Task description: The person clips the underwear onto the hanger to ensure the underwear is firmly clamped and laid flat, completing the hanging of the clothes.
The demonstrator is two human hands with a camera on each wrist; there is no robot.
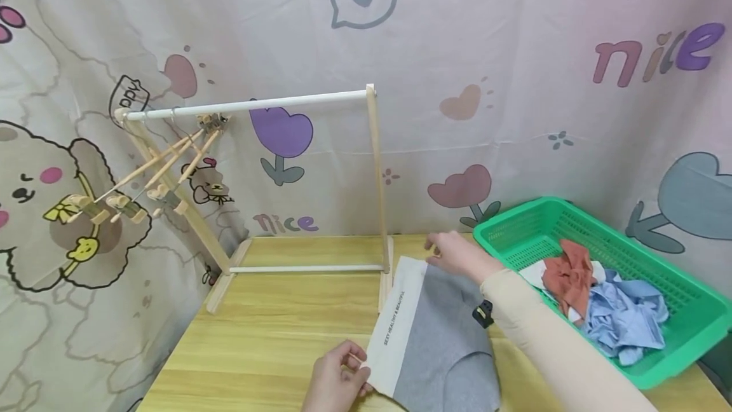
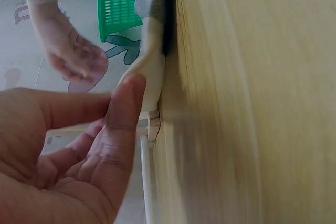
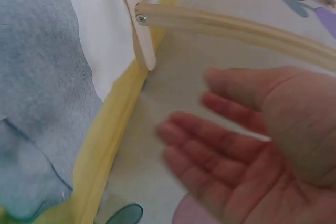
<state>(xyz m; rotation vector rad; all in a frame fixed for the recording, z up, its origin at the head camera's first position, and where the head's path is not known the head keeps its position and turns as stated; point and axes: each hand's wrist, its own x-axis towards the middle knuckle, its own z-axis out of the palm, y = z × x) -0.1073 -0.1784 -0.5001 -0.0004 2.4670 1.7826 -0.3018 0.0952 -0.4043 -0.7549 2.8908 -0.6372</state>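
Note:
A pair of grey underpants (image 1: 443,329) with a wide white printed waistband (image 1: 396,326) lies on the wooden table, waistband toward the left. My left hand (image 1: 337,377) pinches the near corner of that waistband between thumb and forefinger; in the left wrist view the pinched edge is raised off the tabletop. Over the far end of the band hovers my right hand (image 1: 460,254). Its fingers (image 3: 210,150) are loosely bent in the right wrist view, with nothing between them and the cloth off to one side.
A wooden rack (image 1: 376,177) with a white top rail (image 1: 297,102) stands at the back left. Several clip hangers (image 1: 166,164) hang at its left end. On the right sits a green basket (image 1: 694,316) holding rust-coloured cloth (image 1: 569,275) and light blue cloth (image 1: 626,313). A patterned curtain backs the table.

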